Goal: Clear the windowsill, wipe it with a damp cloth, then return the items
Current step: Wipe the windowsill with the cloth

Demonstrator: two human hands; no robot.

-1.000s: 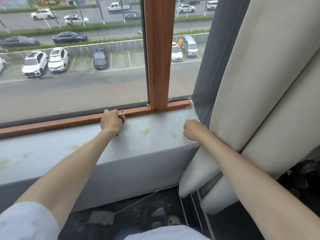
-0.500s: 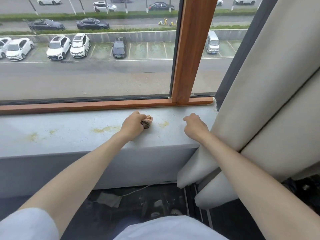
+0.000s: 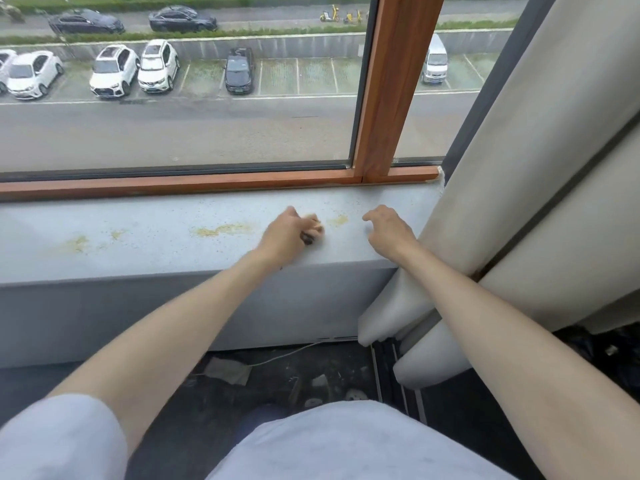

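The grey windowsill [image 3: 138, 251] has a beige curtain [image 3: 519, 168] hanging at its right end. The right hand [image 3: 388, 233] rests on the sill, fingers loosely curled, holding nothing. The left hand [image 3: 289, 233] curls round a small dark object [image 3: 308, 240], blurred, protruding beneath its fingertips on the sill between yellow stains [image 3: 221, 230]
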